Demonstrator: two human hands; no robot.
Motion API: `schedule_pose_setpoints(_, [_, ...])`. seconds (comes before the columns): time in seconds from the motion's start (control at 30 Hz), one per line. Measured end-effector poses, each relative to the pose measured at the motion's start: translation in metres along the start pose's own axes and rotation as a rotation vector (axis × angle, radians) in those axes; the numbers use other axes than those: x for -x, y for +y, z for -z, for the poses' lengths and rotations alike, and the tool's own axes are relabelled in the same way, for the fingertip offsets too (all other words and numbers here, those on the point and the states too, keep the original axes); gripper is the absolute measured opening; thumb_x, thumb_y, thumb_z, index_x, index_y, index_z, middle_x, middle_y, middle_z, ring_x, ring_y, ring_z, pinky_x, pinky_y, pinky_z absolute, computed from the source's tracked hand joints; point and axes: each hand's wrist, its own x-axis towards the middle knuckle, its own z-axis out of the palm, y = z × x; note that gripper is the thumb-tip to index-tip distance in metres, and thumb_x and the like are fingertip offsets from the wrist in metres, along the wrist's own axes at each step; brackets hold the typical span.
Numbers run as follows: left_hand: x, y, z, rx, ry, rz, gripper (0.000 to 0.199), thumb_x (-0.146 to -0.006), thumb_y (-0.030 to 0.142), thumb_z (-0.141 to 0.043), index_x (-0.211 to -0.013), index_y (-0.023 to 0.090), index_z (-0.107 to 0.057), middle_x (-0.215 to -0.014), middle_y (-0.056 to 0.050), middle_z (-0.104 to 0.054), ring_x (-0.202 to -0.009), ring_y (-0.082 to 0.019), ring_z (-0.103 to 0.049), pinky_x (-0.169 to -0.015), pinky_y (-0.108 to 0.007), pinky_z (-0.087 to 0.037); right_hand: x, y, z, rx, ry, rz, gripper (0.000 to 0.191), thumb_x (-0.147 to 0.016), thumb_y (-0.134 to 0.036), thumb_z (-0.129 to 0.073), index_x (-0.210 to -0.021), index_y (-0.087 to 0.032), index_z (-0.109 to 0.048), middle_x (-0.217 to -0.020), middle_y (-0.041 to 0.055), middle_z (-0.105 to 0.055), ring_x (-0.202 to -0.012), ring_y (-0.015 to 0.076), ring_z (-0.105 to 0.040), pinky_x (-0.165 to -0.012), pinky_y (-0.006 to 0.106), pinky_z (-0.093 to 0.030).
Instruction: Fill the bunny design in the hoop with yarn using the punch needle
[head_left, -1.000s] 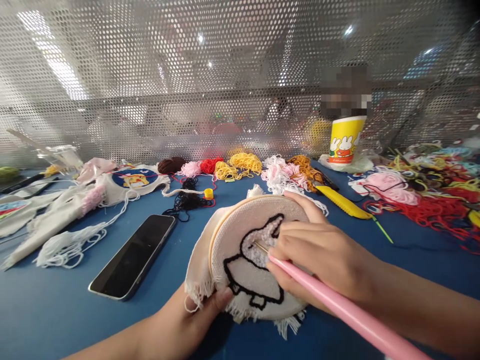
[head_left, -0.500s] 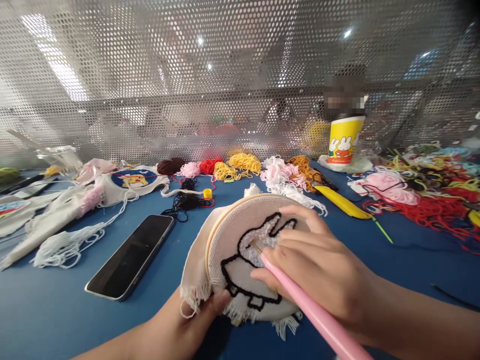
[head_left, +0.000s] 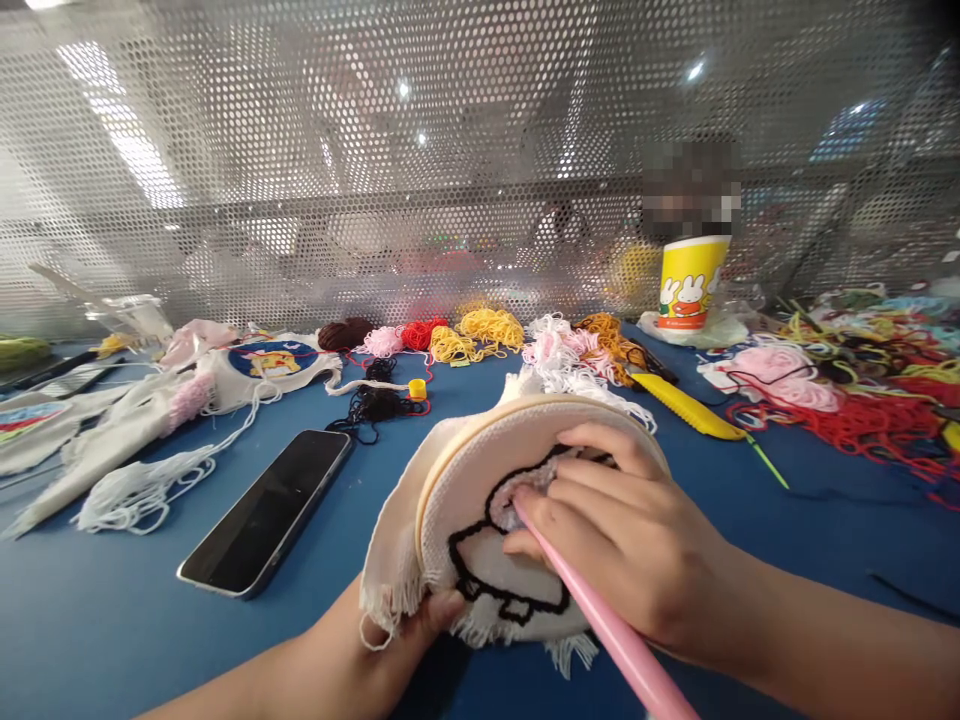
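My left hand grips the lower left edge of a round embroidery hoop, thumb in front and the other fingers hidden behind. Cream cloth is stretched in the hoop, its frayed edges hanging outside. On it a black yarn outline shows a rabbit figure, with pale looped stitches in the head. Between thumb and fingers, my right hand holds a pink punch needle. Its tip is at the head stitches; the metal needle is out of sight. The right fingers cover the rabbit's ears.
A phone lies left of the hoop. Yarn bundles line the back, with a tangled red heap at right. A yellow cutter and a rabbit-print cup stand before the perforated metal screen.
The pink punch needle has gone down into the cloth, so its metal shaft no longer shows. The hoop has tilted slightly, and my right hand has moved a little with it.
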Motion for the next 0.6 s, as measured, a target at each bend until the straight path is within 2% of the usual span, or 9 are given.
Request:
schedule_pose_setpoints(0.07, [0.000,0.001,0.000,0.010,0.002,-0.008,0.042,-0.083,0.036,-0.033,-0.123,0.021,-0.037,-0.107,-0.003,-0.061,-0.110,-0.021,-0.045,-0.097,-0.035,-0.032,0.000,-0.001,-0.002,0.024,-0.023,0.016,0.018,-0.076,-0.007,-0.040,-0.072,-0.012,-0.057,-0.057,0.0013,-0.051,-0.059,0.0130,-0.044,-0.085,0.038,-0.032])
schedule_pose_setpoints(0.17, [-0.002,0.000,0.000,0.026,0.004,-0.003,0.043,-0.083,0.037,-0.033,-0.122,0.020,-0.038,-0.107,-0.004,-0.060,-0.110,-0.022,-0.045,-0.099,-0.036,-0.030,-0.003,0.002,0.001,-0.061,-0.101,0.011,0.023,-0.075,-0.005,-0.035,-0.076,-0.011,-0.058,-0.064,0.0042,-0.053,-0.065,0.0145,-0.047,-0.090,0.039,-0.029])
schedule_pose_setpoints(0.3, [-0.004,-0.002,0.000,0.069,0.006,0.041,0.044,-0.082,0.040,-0.033,-0.122,0.021,-0.039,-0.109,-0.004,-0.059,-0.111,-0.023,-0.044,-0.100,-0.039,-0.027,-0.003,0.012,0.003,-0.213,-0.151,-0.017,0.016,-0.076,-0.007,-0.039,-0.074,-0.012,-0.054,-0.063,0.0028,-0.053,-0.063,0.0126,-0.047,-0.091,0.038,-0.031])
schedule_pose_setpoints(0.4, [-0.006,-0.002,0.002,0.102,-0.001,0.057,0.044,-0.082,0.040,-0.034,-0.121,0.021,-0.039,-0.109,-0.003,-0.059,-0.112,-0.022,-0.043,-0.101,-0.039,-0.025,-0.003,0.018,0.002,-0.309,-0.093,-0.057,0.011,-0.073,-0.008,-0.044,-0.066,-0.016,-0.048,-0.055,-0.0028,-0.047,-0.053,0.0088,-0.042,-0.088,0.035,-0.035])
schedule_pose_setpoints(0.5, [-0.007,0.000,0.003,0.137,0.005,0.046,0.043,-0.082,0.038,-0.035,-0.121,0.022,-0.039,-0.109,-0.002,-0.060,-0.113,-0.021,-0.042,-0.102,-0.037,-0.023,-0.005,0.021,0.004,-0.372,-0.015,-0.101,0.017,-0.067,-0.004,-0.045,-0.060,-0.019,-0.040,-0.050,-0.0061,-0.039,-0.048,0.0073,-0.037,-0.085,0.033,-0.039])
schedule_pose_setpoints(0.6, [-0.008,0.000,0.002,0.168,0.003,0.040,0.042,-0.082,0.037,-0.036,-0.121,0.022,-0.039,-0.109,-0.002,-0.060,-0.114,-0.020,-0.041,-0.102,-0.036,-0.023,-0.010,0.021,0.011,-0.424,-0.005,-0.114,0.019,-0.064,-0.003,-0.042,-0.059,-0.020,-0.034,-0.049,-0.0069,-0.034,-0.045,0.0071,-0.033,-0.080,0.032,-0.042])
